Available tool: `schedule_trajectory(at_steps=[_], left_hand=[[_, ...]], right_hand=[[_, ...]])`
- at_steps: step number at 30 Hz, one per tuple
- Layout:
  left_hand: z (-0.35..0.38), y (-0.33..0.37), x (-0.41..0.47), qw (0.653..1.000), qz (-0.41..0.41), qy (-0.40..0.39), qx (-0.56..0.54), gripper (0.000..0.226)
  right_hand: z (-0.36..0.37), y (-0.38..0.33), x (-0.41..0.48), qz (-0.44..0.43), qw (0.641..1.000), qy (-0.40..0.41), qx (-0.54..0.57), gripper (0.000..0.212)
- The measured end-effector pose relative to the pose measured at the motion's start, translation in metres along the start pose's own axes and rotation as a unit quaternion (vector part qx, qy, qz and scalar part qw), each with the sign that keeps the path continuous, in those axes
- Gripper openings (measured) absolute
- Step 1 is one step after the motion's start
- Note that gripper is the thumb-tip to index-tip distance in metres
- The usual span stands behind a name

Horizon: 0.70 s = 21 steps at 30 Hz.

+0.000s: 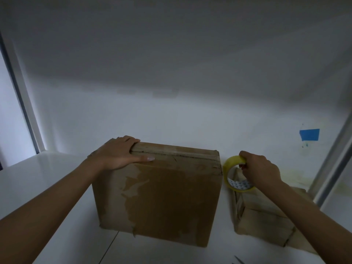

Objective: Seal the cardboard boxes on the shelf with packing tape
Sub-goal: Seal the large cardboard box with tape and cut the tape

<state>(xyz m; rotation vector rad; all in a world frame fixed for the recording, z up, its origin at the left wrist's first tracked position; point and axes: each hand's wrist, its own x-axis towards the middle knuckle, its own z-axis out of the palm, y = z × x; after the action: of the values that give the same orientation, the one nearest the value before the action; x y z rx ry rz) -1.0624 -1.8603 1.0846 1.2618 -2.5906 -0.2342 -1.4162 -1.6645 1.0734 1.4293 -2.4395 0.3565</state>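
Stretching across the whole lower view, the white shelf (57,178) carries everything, and a pale wall (171,111) rises behind it. A large cardboard box (162,197) stands in the middle of the shelf. Its brown front face has a lighter, worn patch on the left side, and the top flaps lie closed with a dark seam between them. A smaller cardboard box (262,218) stands to the right of it, near but apart, and the right forearm partly hides it.

The left hand (118,153) grasps the top left corner of the large box. Its fingers curl over the far edge and the thumb lies flat along the front face. The right hand (261,168) grips the roll of yellow packing tape (231,161), with the fingers hooked over the top of the ring. The roll is upright, in the air between the two boxes, just beside the top right corner of the large box.

A small piece of blue tape (309,134) sticks on the wall at the right.
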Motion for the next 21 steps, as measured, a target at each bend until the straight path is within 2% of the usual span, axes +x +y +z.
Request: schedule_trajectory(at_steps=[8, 13, 16, 18, 19, 21], left_hand=[[0.004, -0.005, 0.003, 1.000, -0.008, -0.013, 0.019, 0.128], [0.000, 0.001, 0.006, 0.997, -0.011, -0.054, 0.053, 0.127], [0.000, 0.030, 0.009, 0.993, -0.003, -0.098, 0.069, 0.137], [0.006, 0.060, 0.014, 0.992, 0.029, -0.109, 0.048, 0.144], [0.010, 0.076, 0.015, 0.992, 0.049, -0.109, 0.042, 0.143], [0.019, 0.110, 0.020, 0.990, 0.085, -0.107, 0.043, 0.127]], right_hand=[[0.016, -0.010, -0.008, -0.006, 0.999, -0.022, 0.032, 0.013], [0.021, -0.007, -0.005, -0.004, 0.998, -0.024, 0.055, 0.011], [0.021, -0.009, -0.001, -0.004, 0.999, -0.025, 0.044, 0.012], [0.018, -0.013, 0.001, 0.000, 0.999, -0.029, 0.018, 0.015], [0.017, -0.014, 0.001, -0.001, 0.999, -0.034, 0.008, 0.017], [0.016, -0.013, -0.001, -0.002, 0.999, -0.037, 0.006, 0.019]])
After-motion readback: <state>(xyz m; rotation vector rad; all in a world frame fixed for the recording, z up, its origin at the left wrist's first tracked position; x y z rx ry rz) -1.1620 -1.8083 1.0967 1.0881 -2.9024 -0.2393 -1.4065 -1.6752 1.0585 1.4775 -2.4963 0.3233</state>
